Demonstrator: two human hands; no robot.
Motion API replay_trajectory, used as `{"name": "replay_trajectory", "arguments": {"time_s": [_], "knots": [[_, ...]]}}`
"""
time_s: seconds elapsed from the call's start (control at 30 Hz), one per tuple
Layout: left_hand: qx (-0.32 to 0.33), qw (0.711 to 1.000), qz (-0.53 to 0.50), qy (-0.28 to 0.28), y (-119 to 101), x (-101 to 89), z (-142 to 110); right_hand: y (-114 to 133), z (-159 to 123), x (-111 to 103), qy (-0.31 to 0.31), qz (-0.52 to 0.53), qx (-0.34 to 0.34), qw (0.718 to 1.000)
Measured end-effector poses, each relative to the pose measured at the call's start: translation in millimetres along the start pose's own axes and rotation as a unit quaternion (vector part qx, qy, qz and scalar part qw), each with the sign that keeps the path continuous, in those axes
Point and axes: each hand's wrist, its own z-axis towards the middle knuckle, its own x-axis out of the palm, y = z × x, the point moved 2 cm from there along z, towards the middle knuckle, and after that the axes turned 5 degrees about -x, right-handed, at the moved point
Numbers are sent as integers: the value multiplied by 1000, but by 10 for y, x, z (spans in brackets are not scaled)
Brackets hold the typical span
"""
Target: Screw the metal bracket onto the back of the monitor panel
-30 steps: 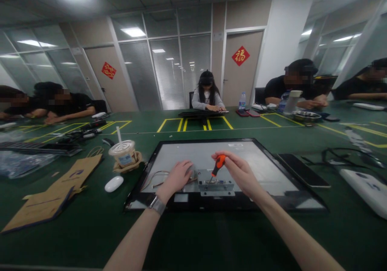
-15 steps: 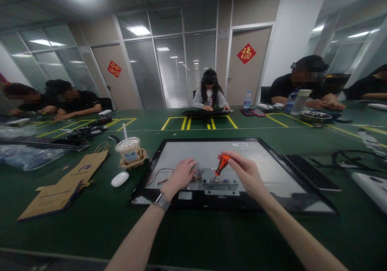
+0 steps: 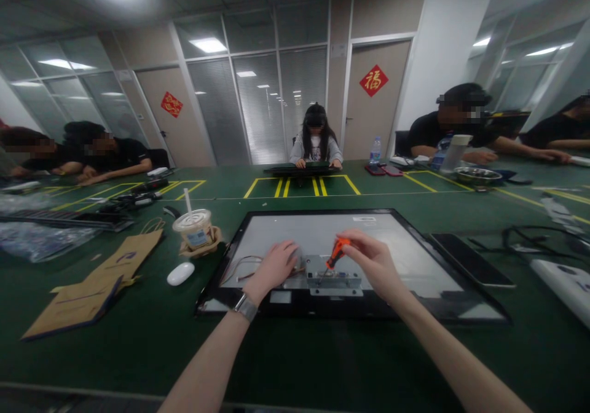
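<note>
An orange and black screwdriver (image 3: 338,252) is gripped by the handle between the fingers of my right hand (image 3: 374,264). Its shaft slants down to the silver metal bracket (image 3: 335,283), which sits near the close edge of a large flat display panel (image 3: 396,250). Whether the tip is seated in a screw is too small to see. My left hand (image 3: 274,267) rests on the panel just left of the bracket, fingers stretched out and palm down. Thin wires (image 3: 240,268) run out from beneath it, and its fingertips are partly hidden.
Left of the panel are a drink cup (image 3: 193,228) in a carrier, a white mouse-shaped case (image 3: 180,273) and a paper bag (image 3: 87,290). On the right lie a black phone-like slab (image 3: 470,259) and a white device (image 3: 560,284). Co-workers sit around the green table (image 3: 295,364).
My hands and the screwdriver keep nearly the same place on the bracket; the view shifts slightly. Across the table, a person's dark panel has moved a little left. At right, a co-worker's arm now reaches rightward.
</note>
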Motion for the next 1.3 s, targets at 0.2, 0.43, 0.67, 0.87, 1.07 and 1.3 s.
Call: {"name": "replay_trajectory", "arguments": {"time_s": [0.2, 0.43, 0.67, 0.87, 1.07, 1.3], "knots": [[-3, 1000, -10, 2, 4, 3, 2, -8, -18, 17, 11, 1, 15, 1000], [-3, 1000, 6, 5, -29, -29, -7, -12, -9, 6, -21, -20, -13, 1000], [3, 1000, 8, -3, -58, -52, -25, 8, 1, 6, -13, -32, -20, 999], [-7, 1000, 7, 5, -60, -51, -22, -6, -22, -11, 26, -28, 6, 999], [0, 1000, 6, 1, -37, -32, -17, 37, -1, 9, 4, -34, -15, 999], [3, 1000, 0, 2, -5, -5, -1, 7, -1, 1, -18, -27, -7, 999]]}}
